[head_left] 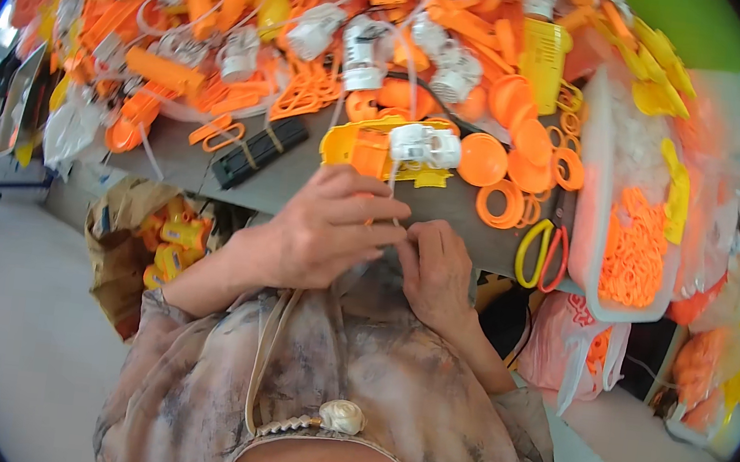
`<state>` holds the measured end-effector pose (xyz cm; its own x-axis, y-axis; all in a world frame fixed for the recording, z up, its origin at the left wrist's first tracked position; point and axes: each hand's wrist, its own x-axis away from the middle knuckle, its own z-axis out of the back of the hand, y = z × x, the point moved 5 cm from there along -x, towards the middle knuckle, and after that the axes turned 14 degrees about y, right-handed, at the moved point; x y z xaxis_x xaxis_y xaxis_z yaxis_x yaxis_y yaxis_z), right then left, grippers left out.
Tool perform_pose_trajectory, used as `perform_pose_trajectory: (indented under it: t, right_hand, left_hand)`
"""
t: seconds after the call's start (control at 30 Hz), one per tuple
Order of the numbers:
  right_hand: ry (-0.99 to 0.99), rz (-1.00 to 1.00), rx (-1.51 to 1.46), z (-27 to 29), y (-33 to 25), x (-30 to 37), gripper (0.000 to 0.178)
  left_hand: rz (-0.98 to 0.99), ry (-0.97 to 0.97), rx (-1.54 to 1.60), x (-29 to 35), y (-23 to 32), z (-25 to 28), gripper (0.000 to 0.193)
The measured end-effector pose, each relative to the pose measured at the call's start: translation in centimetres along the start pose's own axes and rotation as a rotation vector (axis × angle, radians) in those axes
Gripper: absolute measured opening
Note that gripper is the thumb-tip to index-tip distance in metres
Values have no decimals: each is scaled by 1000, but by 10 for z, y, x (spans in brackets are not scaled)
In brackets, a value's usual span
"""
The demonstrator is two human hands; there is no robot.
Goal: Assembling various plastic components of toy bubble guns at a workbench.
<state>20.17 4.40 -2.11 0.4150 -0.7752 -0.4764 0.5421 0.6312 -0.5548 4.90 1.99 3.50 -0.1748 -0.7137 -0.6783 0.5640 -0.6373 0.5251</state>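
My left hand (324, 230) is closed, its fingers pinched around a small orange piece (368, 197) that shows only in part. Close beside it, my right hand (438, 271) has its thumb and fingers pressed together at the left fingertips; what it grips is too small to tell. A thin white cord (392, 179) runs down to the fingers from a white plastic mechanism (425, 146). That mechanism sits in a yellow and orange plastic shell (357, 146) on the table's near edge, just beyond my hands.
A heap of orange parts (169, 71) and white mechanisms covers the far table. Scissors (543, 251) with yellow and red handles lie right, beside a clear tub (583, 246) of orange rings. A black bar (260, 153) lies left. Below stand a paper bag (114, 238) and a plastic bag (558, 344).
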Motion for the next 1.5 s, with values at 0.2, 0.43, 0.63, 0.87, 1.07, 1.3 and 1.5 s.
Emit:
perform_pose_trajectory:
  t: [0.2, 0.43, 0.63, 0.87, 1.07, 1.3, 1.5]
  right_hand:
    - [184, -163, -229, 26, 7, -10, 16]
    - [253, -259, -401, 44, 11, -13, 21]
    - [322, -159, -302, 65, 8, -23, 25]
    - [225, -61, -67, 139, 30, -57, 16]
    - [273, -490, 144, 204, 173, -136, 21]
    - [-33, -52, 576, 147, 227, -163, 25]
    - [-118, 96, 681, 135, 243, -157, 20]
  left_hand:
    - [-119, -74, -9, -6, -1, -40, 38]
    - [-41, 41, 33, -22, -11, -51, 28]
    - [-88, 32, 123, -32, -10, -56, 19]
    - [0, 21, 228, -34, -19, -61, 16]
    - [23, 10, 265, -33, -21, -69, 16]
    - [84, 33, 263, -30, -20, -70, 16]
    - [122, 80, 311, -29, -24, -65, 16]
